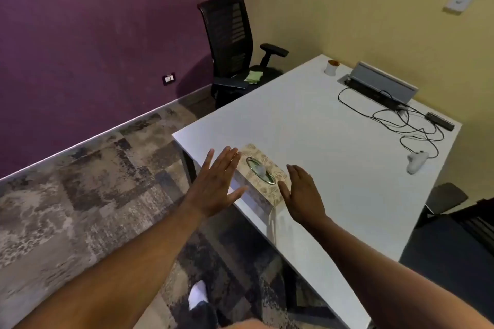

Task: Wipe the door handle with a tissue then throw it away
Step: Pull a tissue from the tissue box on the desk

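Observation:
A beige patterned tissue box (270, 184) sits near the front left corner of the white table (320, 147). A white tissue (259, 168) pokes out of its oval opening. My left hand (217, 184) hovers just left of the box, palm flat, fingers spread and empty. On the other side of the box, my right hand (303, 193) is also open and holds nothing. No door handle or bin is in view.
A black office chair (232, 43) stands at the far left end of the table. On the table are a white cup (331, 67), a grey cable box (382, 83), black cables (395, 117) and a white controller (416, 161). Another dark chair (454, 211) sits at right. Patterned carpet covers the floor.

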